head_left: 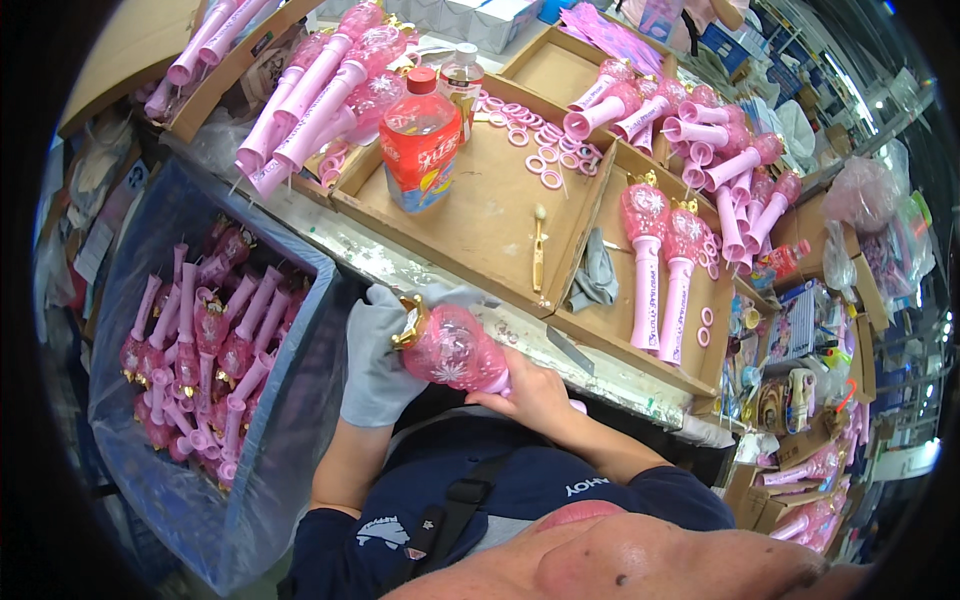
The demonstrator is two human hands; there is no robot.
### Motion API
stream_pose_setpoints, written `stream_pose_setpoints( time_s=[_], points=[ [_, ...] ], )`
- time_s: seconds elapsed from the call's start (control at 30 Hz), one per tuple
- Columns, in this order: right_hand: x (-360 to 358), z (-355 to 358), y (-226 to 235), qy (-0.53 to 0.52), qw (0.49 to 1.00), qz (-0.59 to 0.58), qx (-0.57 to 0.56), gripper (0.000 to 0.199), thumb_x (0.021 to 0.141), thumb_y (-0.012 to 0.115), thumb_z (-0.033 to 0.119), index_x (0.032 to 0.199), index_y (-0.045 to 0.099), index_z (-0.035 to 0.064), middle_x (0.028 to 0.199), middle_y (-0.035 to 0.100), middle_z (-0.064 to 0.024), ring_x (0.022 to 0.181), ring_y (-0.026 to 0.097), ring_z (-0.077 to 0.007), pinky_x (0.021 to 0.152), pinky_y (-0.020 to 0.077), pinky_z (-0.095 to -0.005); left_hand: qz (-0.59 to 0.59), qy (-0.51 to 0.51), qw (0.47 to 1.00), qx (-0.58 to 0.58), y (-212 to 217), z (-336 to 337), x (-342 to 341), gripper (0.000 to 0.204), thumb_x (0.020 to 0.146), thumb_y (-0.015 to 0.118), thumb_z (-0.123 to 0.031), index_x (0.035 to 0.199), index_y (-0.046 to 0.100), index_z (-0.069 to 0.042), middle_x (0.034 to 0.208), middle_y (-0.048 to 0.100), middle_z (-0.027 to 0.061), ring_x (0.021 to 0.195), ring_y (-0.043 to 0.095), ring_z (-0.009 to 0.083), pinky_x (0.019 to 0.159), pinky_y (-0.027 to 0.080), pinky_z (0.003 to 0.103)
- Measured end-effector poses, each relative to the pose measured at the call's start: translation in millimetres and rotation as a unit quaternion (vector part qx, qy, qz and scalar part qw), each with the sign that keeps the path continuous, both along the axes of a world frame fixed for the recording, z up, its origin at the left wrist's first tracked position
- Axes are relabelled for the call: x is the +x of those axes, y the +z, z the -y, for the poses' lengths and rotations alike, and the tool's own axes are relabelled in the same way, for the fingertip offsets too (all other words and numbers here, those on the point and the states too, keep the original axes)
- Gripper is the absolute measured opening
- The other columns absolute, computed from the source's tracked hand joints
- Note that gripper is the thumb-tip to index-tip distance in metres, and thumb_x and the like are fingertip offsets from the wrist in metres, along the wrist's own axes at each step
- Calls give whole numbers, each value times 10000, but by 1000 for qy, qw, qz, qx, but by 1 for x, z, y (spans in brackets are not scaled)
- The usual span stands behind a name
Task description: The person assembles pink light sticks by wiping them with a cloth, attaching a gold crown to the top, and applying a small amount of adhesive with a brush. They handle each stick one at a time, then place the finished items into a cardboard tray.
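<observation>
A pink toy wand (458, 348) lies across in front of my body, its clear domed head with white snowflake prints turned up. My left hand (375, 355), in a grey glove, holds the head end beside the gold crown (408, 322); its fingers are partly hidden behind the wand. Around the handle near the head, my bare right hand (530, 392) is closed. Two similar wands (648, 270) lie side by side in a cardboard tray on the bench, beyond my right hand.
Left stands a blue plastic-lined bin (300, 330) of wands. On the bench, a cardboard tray (480, 245) holds pink rings (545, 155), a red-labelled bottle (420, 140) and a small brush (538, 250). A grey glove (597, 272) lies right. More wands (310, 95) are piled at the back.
</observation>
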State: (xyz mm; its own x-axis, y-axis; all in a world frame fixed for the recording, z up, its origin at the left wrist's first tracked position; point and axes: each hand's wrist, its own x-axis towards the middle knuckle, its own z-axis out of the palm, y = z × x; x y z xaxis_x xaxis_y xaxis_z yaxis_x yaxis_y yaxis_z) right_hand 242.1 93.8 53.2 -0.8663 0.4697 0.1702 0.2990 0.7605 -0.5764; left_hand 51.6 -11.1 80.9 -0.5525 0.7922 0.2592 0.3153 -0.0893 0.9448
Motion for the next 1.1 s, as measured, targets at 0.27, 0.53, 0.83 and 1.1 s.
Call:
stream_pose_setpoints(
  time_s=[0.27, 0.53, 0.83, 1.1],
  points=[
    [11, -4, -5, 8, 999, -9, 44, 664, 710, 733, 578, 1022, 551, 20, 815, 636, -161, 674, 650, -327, 572, 522, -375, 439, -154, 884, 45, -16, -9, 5, 534, 983, 407, -379, 1269, 476, 67, 1222, 589, 186, 1024, 608, 229, 903, 502, 372],
    [19, -2, -11, 7, 999, -5, -43, 661, 691, 809, 455, 1145, 564, 41, 940, 665, -158, 824, 671, -333, 698, 535, -380, -148, -69, 985, -62, -20, -14, 6, 372, 988, 505, -335, 1189, 438, -30, 1008, 597, 39, 824, 602, 152, 793, 505, 315],
    [9, -3, -2, 3, 998, -62, -22, 630, 699, 788, 484, 1116, 584, 58, 880, 657, -134, 777, 662, -314, 655, 525, -365, 404, -113, 905, 70, -13, -6, 2, 570, 832, 687, -126, 1290, 384, 26, 1004, 564, 66, 884, 556, 160, 830, 472, 297],
    [16, 2, -10, 9, 998, -56, 5, 570, 701, 777, 496, 999, 560, 62, 719, 576, -98, 620, 608, -274, 548, 486, -349, 429, 0, 896, -111, -16, -6, 6, 439, 1028, 399, -344, 1156, 547, 48, 893, 693, 90, 774, 639, 114, 734, 518, 244]
  ],
)
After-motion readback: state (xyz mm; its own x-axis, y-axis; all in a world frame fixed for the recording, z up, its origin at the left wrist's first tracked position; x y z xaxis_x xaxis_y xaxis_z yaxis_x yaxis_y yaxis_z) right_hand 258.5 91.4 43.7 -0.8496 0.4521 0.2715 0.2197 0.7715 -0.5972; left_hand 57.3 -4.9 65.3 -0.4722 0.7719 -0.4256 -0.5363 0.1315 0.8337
